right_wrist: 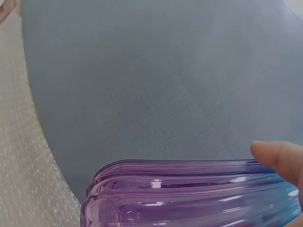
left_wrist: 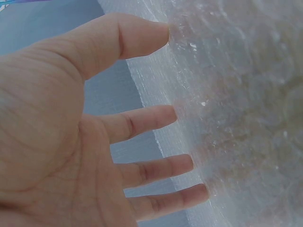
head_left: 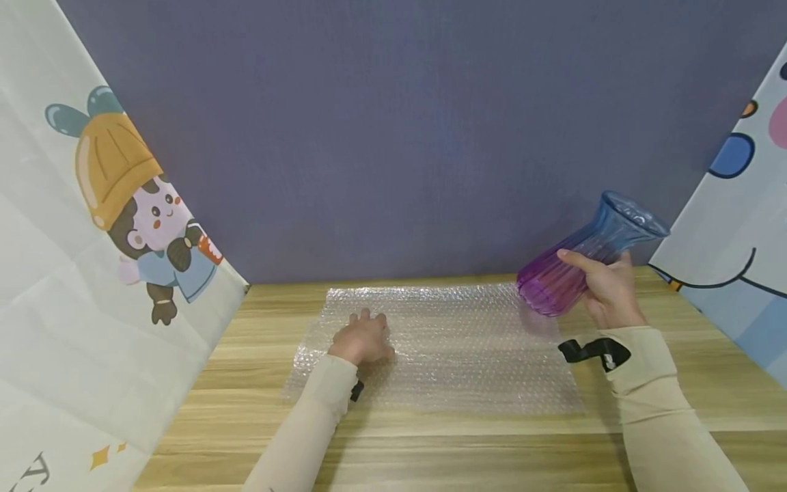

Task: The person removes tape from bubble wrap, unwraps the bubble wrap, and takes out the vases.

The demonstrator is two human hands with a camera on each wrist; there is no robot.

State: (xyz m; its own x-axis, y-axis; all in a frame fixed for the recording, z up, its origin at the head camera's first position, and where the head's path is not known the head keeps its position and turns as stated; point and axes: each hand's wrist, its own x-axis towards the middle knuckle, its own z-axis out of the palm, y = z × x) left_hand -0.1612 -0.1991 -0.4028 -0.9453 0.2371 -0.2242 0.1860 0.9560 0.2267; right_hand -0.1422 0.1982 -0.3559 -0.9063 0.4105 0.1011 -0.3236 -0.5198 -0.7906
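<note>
A ribbed glass vase [head_left: 572, 263], purple at its base and blue toward its flared mouth, is tilted over the right end of a clear bubble wrap sheet [head_left: 467, 355]. My right hand [head_left: 611, 290] grips the vase around its narrower part, thumb across the front. In the right wrist view the vase [right_wrist: 180, 194] lies sideways, with the thumb at its blue part. My left hand [head_left: 364, 338] rests on the left part of the bubble wrap, fingers spread. Its fingertips press the sheet in the left wrist view, where the straight fingers [left_wrist: 156, 168] show.
The bubble wrap lies flat on a wood-grain table [head_left: 430, 451]. A dark grey-blue panel [head_left: 418, 137] rises along the table's back edge. White sheets with cartoon prints stand at both sides, one with a hatted figure [head_left: 160, 225] on the left.
</note>
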